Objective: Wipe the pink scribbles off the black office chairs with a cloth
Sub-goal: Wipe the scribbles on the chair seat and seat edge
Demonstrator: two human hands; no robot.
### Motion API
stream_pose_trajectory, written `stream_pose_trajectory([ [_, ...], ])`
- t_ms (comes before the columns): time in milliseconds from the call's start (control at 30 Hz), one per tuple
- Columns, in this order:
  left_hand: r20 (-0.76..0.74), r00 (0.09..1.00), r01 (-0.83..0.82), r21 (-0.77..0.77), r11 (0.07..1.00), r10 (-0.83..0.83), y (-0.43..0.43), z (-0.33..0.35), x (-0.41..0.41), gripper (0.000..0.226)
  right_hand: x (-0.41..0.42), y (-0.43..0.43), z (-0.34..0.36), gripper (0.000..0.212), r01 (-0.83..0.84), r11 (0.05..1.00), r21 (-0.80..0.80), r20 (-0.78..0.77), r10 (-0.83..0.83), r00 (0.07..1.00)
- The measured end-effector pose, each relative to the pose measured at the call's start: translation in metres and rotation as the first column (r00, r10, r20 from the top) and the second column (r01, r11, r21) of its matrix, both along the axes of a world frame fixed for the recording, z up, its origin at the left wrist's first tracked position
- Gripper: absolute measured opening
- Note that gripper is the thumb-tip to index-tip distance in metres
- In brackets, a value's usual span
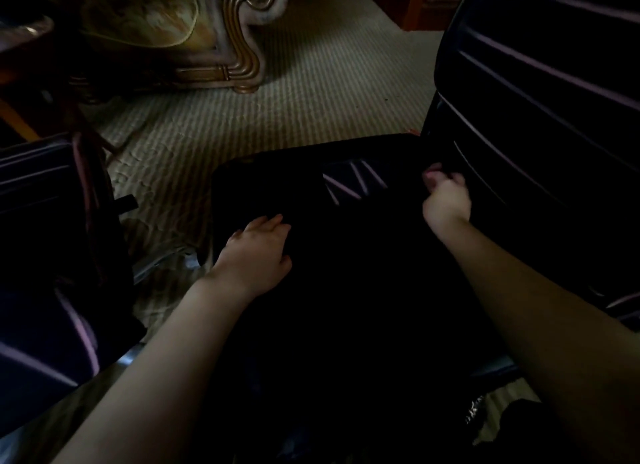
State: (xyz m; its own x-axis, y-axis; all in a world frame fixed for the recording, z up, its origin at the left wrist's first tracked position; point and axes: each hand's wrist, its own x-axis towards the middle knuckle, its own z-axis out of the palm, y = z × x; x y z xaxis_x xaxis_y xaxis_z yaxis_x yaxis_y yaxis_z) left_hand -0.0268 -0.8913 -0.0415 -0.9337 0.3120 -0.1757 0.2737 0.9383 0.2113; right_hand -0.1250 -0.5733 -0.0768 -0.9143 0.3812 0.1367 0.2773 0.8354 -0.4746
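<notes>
A black office chair seat (346,273) lies in front of me, with pink scribbles (353,183) near its far edge. Its backrest (554,82) rises at the right and carries long pink lines. My left hand (256,252) rests flat on the seat's left edge, fingers spread. At the seam between seat and backrest, my right hand (446,196) has its fingers curled around a small bunched cloth (433,169). Only a pinkish bit of the cloth shows in the dark.
A second black chair (45,255) with pink lines stands close at the left. Striped beige carpet (294,99) stretches ahead. A carved wooden sofa (194,37) stands at the far left. The room is dim.
</notes>
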Motion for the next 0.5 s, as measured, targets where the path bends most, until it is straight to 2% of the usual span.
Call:
stream_pose_trajectory([
  [67,-0.005,1.000,-0.002,0.002,1.000,0.002,-0.001,-0.001,-0.004,0.063,-0.001,-0.032,-0.007,0.038,-0.057,0.998,0.028,-0.036,0.058,0.998],
  [100,-0.006,1.000,-0.003,0.005,1.000,0.003,-0.001,-0.002,-0.007,0.062,0.003,-0.057,-0.012,0.037,-0.156,0.988,0.015,-0.062,0.156,0.986],
  [133,-0.001,1.000,-0.004,0.007,1.000,0.004,0.000,-0.003,-0.009,0.062,0.008,-0.084,-0.016,0.039,-0.312,0.950,0.034,-0.081,0.313,0.946],
  [200,0.011,1.000,-0.027,-0.004,1.000,0.027,0.005,-0.005,-0.012,0.062,0.029,-0.132,-0.015,0.045,-0.600,0.797,0.073,-0.044,0.603,0.796],
  [233,0.015,0.999,-0.038,-0.013,0.999,0.038,0.005,-0.007,-0.014,0.063,0.036,-0.145,-0.011,0.047,-0.675,0.734,0.070,-0.037,0.678,0.734],
  [300,0.034,0.999,-0.039,0.000,0.999,0.039,0.003,-0.010,-0.017,0.065,0.035,-0.142,-0.008,0.045,-0.733,0.676,0.076,-0.059,0.737,0.673],
  [333,0.051,0.998,-0.027,0.025,0.999,0.026,-0.001,-0.011,-0.018,0.065,0.028,-0.131,-0.009,0.042,-0.731,0.678,0.081,-0.086,0.735,0.672],
  [367,0.066,0.998,-0.013,0.061,0.998,0.008,-0.005,-0.012,-0.019,0.063,0.020,-0.114,-0.010,0.039,-0.690,0.720,0.079,-0.113,0.694,0.711],
  [433,0.061,0.998,0.013,0.133,0.991,-0.021,-0.014,-0.014,-0.021,0.060,-0.005,-0.065,-0.008,0.033,-0.479,0.877,0.039,-0.149,0.480,0.865],
  [500,0.006,1.000,0.006,0.169,0.986,-0.007,-0.023,-0.016,-0.021,0.057,-0.027,-0.011,-0.005,0.041,-0.218,0.976,0.004,-0.084,0.217,0.973],
])
